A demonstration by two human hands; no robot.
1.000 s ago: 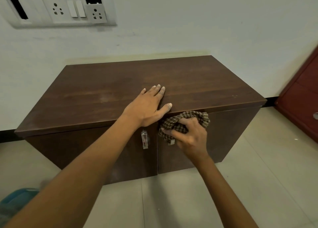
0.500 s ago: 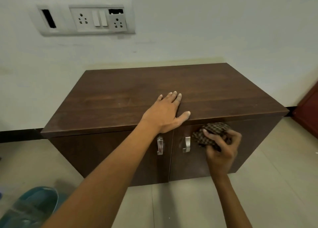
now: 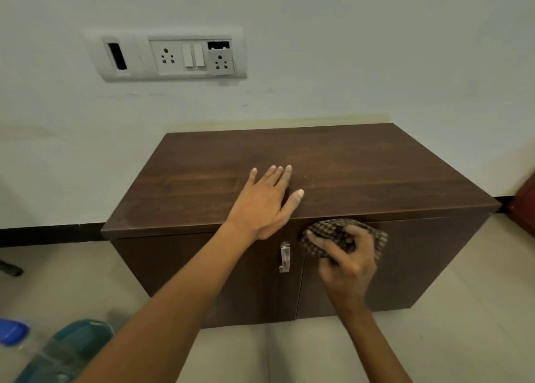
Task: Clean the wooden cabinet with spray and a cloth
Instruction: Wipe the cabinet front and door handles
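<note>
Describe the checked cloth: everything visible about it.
The cloth is a small woven piece with a brown and cream check, bunched into a wad, so its full shape is hidden. The right hand grips it, fingers curled over it, and presses it against the top of the right door of the wooden cabinet, just under the overhanging top edge and right of the metal handle. Whether it is damp cannot be told.

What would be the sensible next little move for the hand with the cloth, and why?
Probably sweep the checked cloth along the right door's top edge: the right hand presses it just under the cabinet top, near the doors' seam, while the left hand steadies on top.
</note>
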